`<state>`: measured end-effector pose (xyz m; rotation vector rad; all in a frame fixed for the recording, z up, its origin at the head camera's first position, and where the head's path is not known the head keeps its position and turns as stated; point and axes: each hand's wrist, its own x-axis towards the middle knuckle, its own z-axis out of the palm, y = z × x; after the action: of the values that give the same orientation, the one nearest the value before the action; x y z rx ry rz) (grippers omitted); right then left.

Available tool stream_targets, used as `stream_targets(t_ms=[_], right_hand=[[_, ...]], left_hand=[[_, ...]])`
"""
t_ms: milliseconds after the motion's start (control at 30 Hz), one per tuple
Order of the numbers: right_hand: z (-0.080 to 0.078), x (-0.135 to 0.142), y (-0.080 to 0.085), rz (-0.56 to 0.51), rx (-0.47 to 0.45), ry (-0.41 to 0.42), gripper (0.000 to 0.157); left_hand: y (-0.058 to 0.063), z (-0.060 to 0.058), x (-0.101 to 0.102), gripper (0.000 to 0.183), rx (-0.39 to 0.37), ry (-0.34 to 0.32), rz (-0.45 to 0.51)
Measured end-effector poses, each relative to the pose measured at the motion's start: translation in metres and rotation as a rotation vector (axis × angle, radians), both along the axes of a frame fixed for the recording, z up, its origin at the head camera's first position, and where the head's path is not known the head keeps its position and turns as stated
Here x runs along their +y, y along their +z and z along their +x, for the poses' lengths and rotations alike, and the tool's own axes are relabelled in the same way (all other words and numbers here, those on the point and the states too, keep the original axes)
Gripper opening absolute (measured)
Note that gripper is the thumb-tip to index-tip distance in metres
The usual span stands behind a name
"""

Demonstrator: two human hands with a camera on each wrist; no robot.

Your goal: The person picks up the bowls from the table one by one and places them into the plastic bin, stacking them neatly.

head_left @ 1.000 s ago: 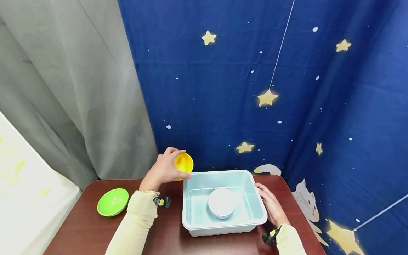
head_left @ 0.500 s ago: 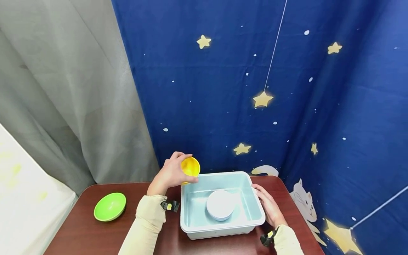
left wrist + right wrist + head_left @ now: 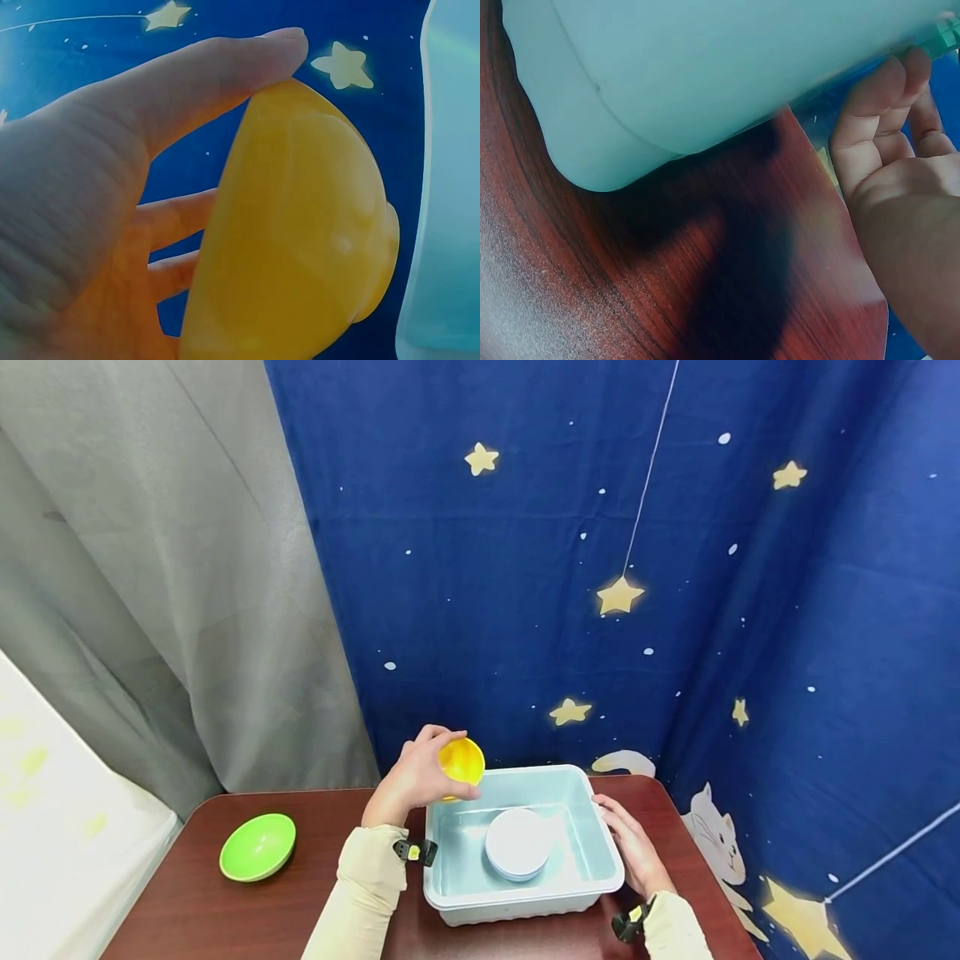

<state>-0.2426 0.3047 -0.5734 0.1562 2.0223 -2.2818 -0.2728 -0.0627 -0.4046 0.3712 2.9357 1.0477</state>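
In the head view my left hand [image 3: 417, 779] pinches a yellow bowl [image 3: 462, 762] by its rim, thumb on one side and fingers on the other. The bowl is tipped on its side over the back left corner of a light blue plastic basin [image 3: 452, 897]. Up close in the left wrist view, the bowl's [image 3: 292, 225] rounded outside and foot point toward the basin wall [image 3: 454, 187]. Inside the basin lies a small stack of white round dishes [image 3: 517, 843]. My right hand [image 3: 636, 846] rests its fingers against the basin's right side, near the rim; its thumb is hidden.
A green bowl [image 3: 258, 848] sits on the left part of the dark red wooden table [image 3: 322, 893]. Behind the table hang a grey curtain [image 3: 187, 610] and a blue star-printed curtain [image 3: 480, 593]. White cloth [image 3: 60, 843] borders the left side.
My left hand has carried the yellow bowl rightward, from beside the basin to over its back left corner. The right hand stays at the basin's side. The head view has shifted slightly.
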Motion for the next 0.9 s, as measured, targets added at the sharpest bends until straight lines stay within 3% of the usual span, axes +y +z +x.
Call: stream_targets(t_ms=[567, 900], right_hand=[[0.002, 0.0, -0.001, -0.009, 0.026, 0.019, 0.044], [0.002, -0.003, -0.001, -0.019, 0.012, -0.007, 0.045]], left_hand=[[-0.015, -0.005, 0.014, 0.088, -0.008, -0.031, 0.037], [-0.009, -0.004, 0.027, 0.088, 0.034, -0.108, 0.048]])
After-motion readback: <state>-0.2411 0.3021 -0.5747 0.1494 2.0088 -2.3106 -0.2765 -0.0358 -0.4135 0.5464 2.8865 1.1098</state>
